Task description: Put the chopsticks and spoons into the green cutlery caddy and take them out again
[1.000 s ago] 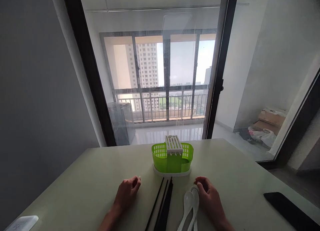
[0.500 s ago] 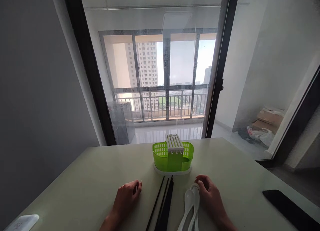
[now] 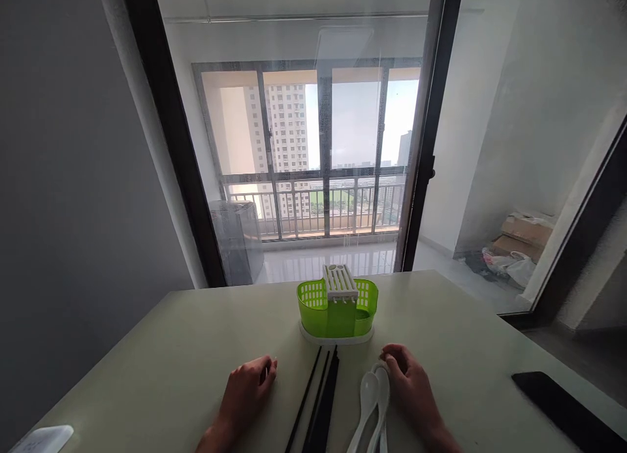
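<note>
My left hand (image 3: pixel 249 389) rests on the table, fingers loosely curled with nothing in them, to the left of several dark chopsticks (image 3: pixel 321 401). On the other side, my right hand (image 3: pixel 407 382) lies with its fingers curled in. Its fingertips are beside the bowls of several white spoons (image 3: pixel 369 391), which overlap in a small pile; whether they touch is hard to tell. A bright green cutlery basket (image 3: pixel 337 319) with a white slotted top (image 3: pixel 340 281) and white base stands upright just beyond the chopstick tips.
The pale table (image 3: pixel 220 329) ends at a glass sliding door behind the basket. A dark flat object (image 3: pixel 563 404) lies at the right edge, and a white object (image 3: pixel 49 438) sits at the near left corner. Beyond the glass, cardboard boxes (image 3: pixel 529 234) and bags are on the floor.
</note>
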A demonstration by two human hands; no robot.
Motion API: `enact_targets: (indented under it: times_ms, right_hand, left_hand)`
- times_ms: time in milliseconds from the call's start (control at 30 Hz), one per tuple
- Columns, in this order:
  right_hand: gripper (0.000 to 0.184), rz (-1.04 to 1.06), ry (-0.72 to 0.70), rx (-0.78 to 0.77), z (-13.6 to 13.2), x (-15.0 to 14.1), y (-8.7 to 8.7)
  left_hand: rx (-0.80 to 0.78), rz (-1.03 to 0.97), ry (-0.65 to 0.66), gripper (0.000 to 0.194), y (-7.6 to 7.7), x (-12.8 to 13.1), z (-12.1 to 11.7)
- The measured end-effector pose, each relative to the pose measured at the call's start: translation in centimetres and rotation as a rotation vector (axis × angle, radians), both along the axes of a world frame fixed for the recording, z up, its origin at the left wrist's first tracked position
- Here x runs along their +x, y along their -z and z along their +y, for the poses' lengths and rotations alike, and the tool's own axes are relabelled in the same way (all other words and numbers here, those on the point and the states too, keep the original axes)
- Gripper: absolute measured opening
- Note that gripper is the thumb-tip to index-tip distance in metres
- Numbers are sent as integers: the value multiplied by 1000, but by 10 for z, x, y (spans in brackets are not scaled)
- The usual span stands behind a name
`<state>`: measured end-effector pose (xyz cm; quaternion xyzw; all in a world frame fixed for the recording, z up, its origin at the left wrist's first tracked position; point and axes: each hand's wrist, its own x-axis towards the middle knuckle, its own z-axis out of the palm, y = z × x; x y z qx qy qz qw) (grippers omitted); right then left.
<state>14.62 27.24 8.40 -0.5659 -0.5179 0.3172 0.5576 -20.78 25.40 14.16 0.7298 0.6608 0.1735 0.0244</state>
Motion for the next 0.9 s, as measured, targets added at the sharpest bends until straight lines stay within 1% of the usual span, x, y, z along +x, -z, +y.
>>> enact_targets:
  times_ms: [267, 600, 900]
  right_hand:
    - [33, 1, 0, -16, -2, -2, -3]
    - [33, -5, -7, -8, -1, -1, -8]
    - [35, -3, -17, -28, -2, -1, -6]
  left_hand:
    - [33, -38, 7, 41, -2, 1, -1]
    - [-5, 19, 5, 42, -3, 2, -2]
    - [-3, 29, -5, 41, -3, 3, -3]
